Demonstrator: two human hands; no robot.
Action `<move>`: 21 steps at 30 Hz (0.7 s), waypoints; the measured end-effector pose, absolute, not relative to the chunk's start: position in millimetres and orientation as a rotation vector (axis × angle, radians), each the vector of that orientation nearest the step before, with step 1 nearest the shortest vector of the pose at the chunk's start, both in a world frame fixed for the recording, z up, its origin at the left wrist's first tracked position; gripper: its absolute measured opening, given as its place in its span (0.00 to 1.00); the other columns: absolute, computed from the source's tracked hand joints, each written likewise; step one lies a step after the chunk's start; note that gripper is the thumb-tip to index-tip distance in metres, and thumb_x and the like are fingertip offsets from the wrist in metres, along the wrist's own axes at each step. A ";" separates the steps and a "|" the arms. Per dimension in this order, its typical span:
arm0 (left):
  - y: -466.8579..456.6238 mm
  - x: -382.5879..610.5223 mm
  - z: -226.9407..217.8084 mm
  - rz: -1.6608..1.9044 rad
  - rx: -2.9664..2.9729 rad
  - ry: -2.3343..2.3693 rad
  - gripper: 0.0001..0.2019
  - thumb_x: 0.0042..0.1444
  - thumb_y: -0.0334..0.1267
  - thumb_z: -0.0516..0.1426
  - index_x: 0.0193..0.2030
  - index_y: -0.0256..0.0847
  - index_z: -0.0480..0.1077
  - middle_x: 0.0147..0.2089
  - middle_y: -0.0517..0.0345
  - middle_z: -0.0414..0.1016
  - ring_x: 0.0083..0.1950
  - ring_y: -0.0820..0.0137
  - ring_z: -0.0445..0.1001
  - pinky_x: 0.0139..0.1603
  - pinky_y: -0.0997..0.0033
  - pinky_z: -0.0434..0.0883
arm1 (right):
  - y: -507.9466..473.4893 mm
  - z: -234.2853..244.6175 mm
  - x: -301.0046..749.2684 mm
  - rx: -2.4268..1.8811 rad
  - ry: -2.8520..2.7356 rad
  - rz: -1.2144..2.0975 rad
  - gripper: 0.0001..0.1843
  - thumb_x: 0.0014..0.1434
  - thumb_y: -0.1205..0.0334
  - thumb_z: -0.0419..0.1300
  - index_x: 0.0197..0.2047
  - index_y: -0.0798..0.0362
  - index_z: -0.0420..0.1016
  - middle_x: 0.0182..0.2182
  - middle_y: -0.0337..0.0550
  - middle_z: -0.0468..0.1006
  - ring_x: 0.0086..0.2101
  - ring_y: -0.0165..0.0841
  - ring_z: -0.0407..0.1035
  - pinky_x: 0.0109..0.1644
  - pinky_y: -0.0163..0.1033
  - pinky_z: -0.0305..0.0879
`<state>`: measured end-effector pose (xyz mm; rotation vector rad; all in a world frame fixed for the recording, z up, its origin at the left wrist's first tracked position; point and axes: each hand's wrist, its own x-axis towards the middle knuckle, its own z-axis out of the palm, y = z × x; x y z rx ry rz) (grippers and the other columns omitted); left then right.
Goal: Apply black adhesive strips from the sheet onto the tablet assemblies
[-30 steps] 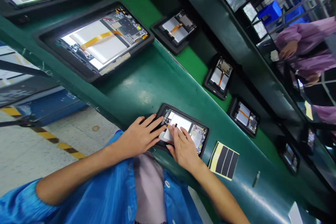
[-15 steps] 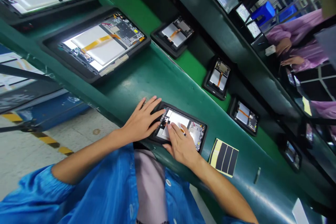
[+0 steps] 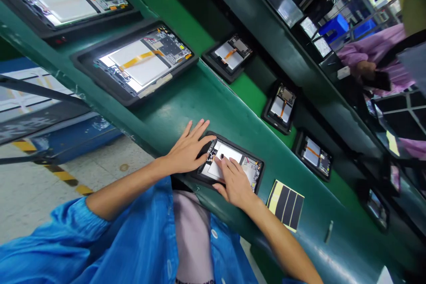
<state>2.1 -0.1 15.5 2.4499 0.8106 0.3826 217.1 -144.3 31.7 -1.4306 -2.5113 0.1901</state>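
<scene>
An opened tablet with its white battery and circuit board exposed lies in a black tray on the green bench in front of me. My left hand rests at the tablet's left end, fingers spread, thumb and index finger touching its edge. Over the battery lies my right hand, fingers stretched out and fingertips on the tablet. A small black piece shows at those fingertips; whether it sticks to a finger or the tablet I cannot tell. Right of the tablet is a yellow sheet with black adhesive strips.
Two more opened tablets, one nearer and one farther, sit in trays at upper left. Several others line the bright green strip beyond the bench. A co-worker's pink sleeve is across the line.
My right hand's fingertips have shifted slightly on the battery, and the orange ribbon there is now covered. The view has shifted a little. A dark object now shows by the co-worker's hand.
</scene>
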 end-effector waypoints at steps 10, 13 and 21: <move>9.8 7.8 10.8 0.338 2.472 0.768 0.36 0.64 0.42 0.58 0.77 0.44 0.52 0.83 0.43 0.28 0.82 0.43 0.33 0.78 0.30 0.41 | -145.3 29.9 216.3 -1.462 -2.518 0.255 0.50 0.73 0.54 0.55 0.78 0.65 0.22 0.66 0.64 0.71 0.66 0.51 0.64 0.69 0.65 0.60; 11.5 8.9 10.3 0.333 2.475 0.763 0.37 0.64 0.44 0.59 0.77 0.47 0.53 0.83 0.46 0.28 0.82 0.42 0.33 0.77 0.30 0.40 | -145.7 29.3 216.0 -1.470 -2.508 0.276 0.50 0.73 0.54 0.54 0.79 0.65 0.22 0.66 0.64 0.70 0.67 0.49 0.63 0.71 0.63 0.59; 13.7 10.1 12.5 0.258 2.457 0.777 0.38 0.64 0.52 0.60 0.77 0.47 0.54 0.83 0.42 0.29 0.82 0.42 0.32 0.77 0.29 0.39 | -145.7 25.9 215.1 -1.451 -2.468 0.248 0.47 0.74 0.55 0.51 0.79 0.65 0.22 0.65 0.63 0.72 0.66 0.51 0.65 0.69 0.65 0.60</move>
